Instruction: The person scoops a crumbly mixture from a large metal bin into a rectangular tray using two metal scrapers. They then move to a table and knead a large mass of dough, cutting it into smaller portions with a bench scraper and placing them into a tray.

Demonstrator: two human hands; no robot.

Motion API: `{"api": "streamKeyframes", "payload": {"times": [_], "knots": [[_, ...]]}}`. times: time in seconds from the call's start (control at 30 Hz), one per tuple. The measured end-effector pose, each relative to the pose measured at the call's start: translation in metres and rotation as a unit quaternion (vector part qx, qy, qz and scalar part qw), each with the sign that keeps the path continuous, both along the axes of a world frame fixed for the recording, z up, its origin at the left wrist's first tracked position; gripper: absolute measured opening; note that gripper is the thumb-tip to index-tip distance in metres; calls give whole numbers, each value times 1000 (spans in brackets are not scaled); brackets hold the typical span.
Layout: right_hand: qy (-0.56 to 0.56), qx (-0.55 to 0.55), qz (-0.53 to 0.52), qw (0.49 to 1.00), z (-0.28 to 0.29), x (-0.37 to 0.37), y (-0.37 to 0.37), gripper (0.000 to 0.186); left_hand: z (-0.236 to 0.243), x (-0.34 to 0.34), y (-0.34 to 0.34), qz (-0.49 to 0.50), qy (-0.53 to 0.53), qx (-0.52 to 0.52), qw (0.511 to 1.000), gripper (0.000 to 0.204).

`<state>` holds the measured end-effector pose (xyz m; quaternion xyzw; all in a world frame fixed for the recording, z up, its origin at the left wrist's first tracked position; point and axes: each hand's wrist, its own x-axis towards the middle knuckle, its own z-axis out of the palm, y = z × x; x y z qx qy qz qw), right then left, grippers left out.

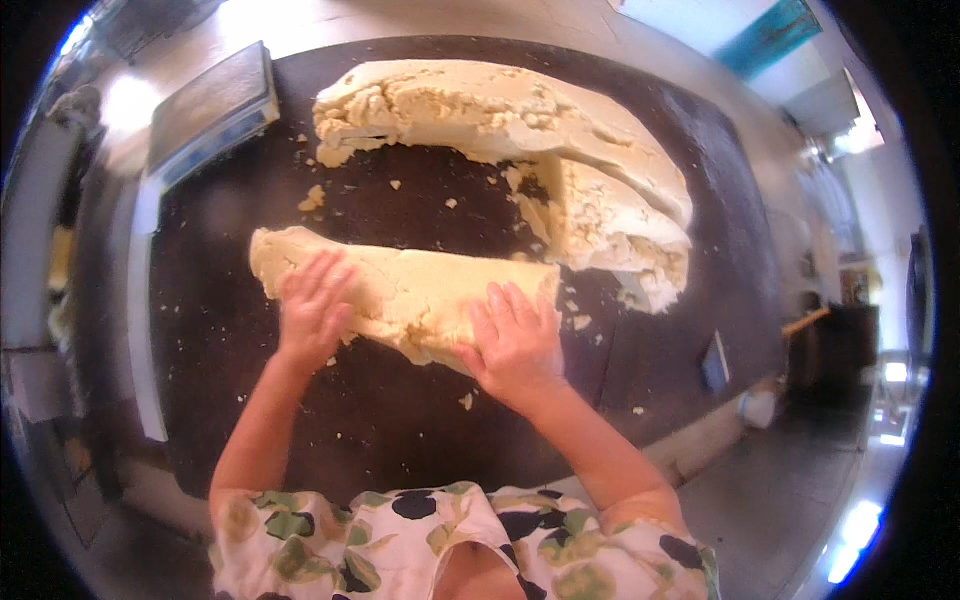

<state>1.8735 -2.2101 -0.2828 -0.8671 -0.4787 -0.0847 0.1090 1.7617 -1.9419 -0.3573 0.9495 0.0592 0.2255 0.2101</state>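
A long, thick slab of pale yellow dough [410, 283] lies crosswise in front of me on a dark work surface. Its near edge is rough and cracked. My left hand [316, 312] rests on the slab's left part, fingers stretched over its top. Toward its right end, my right hand [514, 340] lies on the dough with fingers spread and the thumb pointing left. Farther back, a much larger curved mass of the same dough [470, 95] bends round to the right, with a torn, crumbly inner side.
At the far left stands a flat-topped weighing scale [215, 105]. A flat scraper-like piece [716, 362] is near the right edge of the dark board [400, 440]. Dough crumbs [313, 198] lie scattered between the slab and the big mass. A pale strip [143, 320] runs along the left edge.
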Motion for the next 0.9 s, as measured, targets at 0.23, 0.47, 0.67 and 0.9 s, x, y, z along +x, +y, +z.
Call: {"api": "streamKeyframes", "payload": {"times": [0.23,0.47,0.67,0.9], "knots": [[14,66,-27,997,-26,5,-23,48,-27,4,-34,-6,38,-54,998,44],[68,213,-100,970,-20,5,-148,64,-43,6,-61,9,16,-387,922,39],[232,-85,-329,911,-141,-37,-362,57,29,60,-174,81,-58,-247,964,36],[194,-24,-331,923,-165,60,-540,39,58,236,-354,-36,-20,-275,960,27]]}}
